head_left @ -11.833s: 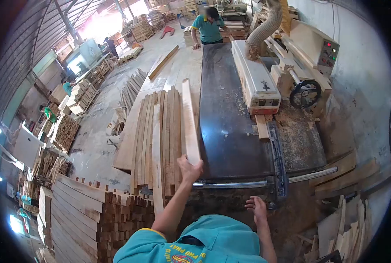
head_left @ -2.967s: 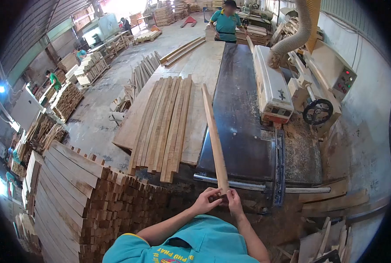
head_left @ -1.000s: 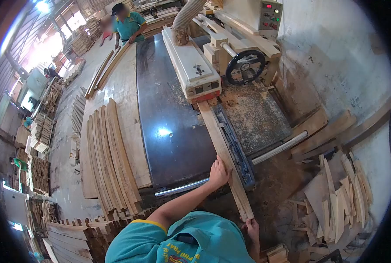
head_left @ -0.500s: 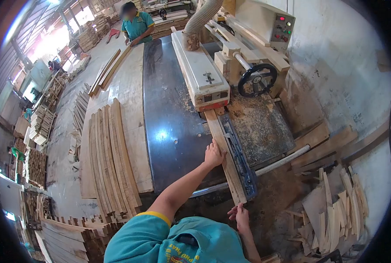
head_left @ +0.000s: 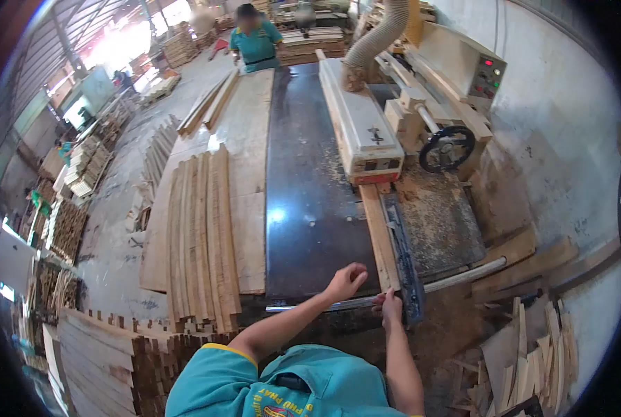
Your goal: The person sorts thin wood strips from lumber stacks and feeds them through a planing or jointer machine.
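A wooden strip (head_left: 379, 233) lay lengthwise on the dark machine table (head_left: 310, 201), its far end under the white cutter housing (head_left: 358, 125) and its near end at the table's front edge. The right hand (head_left: 392, 306) pressed against that near end, fingers together. The left hand (head_left: 347, 281) hovered just left of the strip over the table's front edge, fingers loosely spread, holding nothing. Left of the table lay a stack of strips (head_left: 199, 233). At the table's far end stood a co-worker (head_left: 256, 43).
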### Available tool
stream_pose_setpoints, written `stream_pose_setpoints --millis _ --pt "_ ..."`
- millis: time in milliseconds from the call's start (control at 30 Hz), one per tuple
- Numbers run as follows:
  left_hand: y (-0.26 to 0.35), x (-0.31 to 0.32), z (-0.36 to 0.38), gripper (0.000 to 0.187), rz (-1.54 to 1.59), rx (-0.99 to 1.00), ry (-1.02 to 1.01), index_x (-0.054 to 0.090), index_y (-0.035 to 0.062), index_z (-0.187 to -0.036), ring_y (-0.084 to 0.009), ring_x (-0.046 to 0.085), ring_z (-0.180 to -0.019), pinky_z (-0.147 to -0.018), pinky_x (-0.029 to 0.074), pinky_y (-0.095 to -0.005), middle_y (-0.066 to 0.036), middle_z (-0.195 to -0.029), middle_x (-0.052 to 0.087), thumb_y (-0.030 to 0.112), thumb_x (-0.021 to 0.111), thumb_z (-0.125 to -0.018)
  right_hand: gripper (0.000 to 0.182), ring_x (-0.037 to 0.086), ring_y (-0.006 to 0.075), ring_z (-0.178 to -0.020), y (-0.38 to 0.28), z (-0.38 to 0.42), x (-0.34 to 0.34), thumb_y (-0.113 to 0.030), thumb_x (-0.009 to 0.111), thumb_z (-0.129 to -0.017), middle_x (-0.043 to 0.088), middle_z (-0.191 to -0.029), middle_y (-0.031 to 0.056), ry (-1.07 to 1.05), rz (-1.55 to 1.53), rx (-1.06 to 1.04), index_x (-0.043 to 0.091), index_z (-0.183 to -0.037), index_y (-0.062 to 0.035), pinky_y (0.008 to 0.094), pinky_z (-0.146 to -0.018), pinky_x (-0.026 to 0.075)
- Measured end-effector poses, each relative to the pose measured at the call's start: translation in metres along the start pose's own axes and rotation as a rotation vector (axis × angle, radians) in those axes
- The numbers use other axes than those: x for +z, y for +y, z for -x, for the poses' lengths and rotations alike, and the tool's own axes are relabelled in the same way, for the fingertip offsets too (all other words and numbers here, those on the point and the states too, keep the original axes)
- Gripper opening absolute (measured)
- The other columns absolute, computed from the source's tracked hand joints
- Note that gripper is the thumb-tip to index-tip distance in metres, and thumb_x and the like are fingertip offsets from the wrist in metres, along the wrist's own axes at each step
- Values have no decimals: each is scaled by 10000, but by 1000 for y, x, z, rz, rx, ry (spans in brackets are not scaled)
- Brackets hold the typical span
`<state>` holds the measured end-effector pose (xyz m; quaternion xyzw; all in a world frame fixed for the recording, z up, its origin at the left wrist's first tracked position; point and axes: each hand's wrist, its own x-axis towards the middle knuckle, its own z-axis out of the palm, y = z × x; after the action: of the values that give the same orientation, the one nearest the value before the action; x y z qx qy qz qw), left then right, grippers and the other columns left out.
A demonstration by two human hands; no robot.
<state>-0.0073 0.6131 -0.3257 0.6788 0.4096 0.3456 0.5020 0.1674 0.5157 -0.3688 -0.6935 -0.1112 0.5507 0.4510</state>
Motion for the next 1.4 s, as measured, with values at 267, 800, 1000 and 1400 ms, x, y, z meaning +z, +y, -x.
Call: stream_pose_setpoints --millis 267,800,1000,1400 --pt "-30 -88 164 233 291 -462 384 691 26 -1114 -85 615 -739 -644 540 -260 -26 -837 652 224 606 -1025 614 661 181 -550 -27 4 29 -564 361 -1069 743 -813 98 -17 -73 -20 665 -1007 -35 312 -481 521" --pt "-59 -177 237 366 1795 -293 1115 589 24 -1132 -280 637 -898 -787 536 -400 -156 -1045 673 340 492 -974 599 693 184 -654 80 76 14 -545 334 -1084 741 -915 118 -377 154 -13 628 -1105 -25 299 -565 541" --pt "-89 -141 229 324 1236 -448 700 572 26 -1233 -222 663 -990 -833 575 -358 -101 -1121 661 230 665 -999 445 702 172 -725 60 88 31 -389 420 -1103 745 -944 104 -494 291 -127 645 -1137 -7 321 -641 551" --pt "-5 -57 216 458 302 -439 254 611 -41 -1202 -163 677 -953 -816 559 -316 -109 -1084 699 271 780 -912 511 651 195 -1024 59 110 75 -378 676 -983 634 -1219 119 -610 562 -605 528 -1296 -3 333 -869 543"
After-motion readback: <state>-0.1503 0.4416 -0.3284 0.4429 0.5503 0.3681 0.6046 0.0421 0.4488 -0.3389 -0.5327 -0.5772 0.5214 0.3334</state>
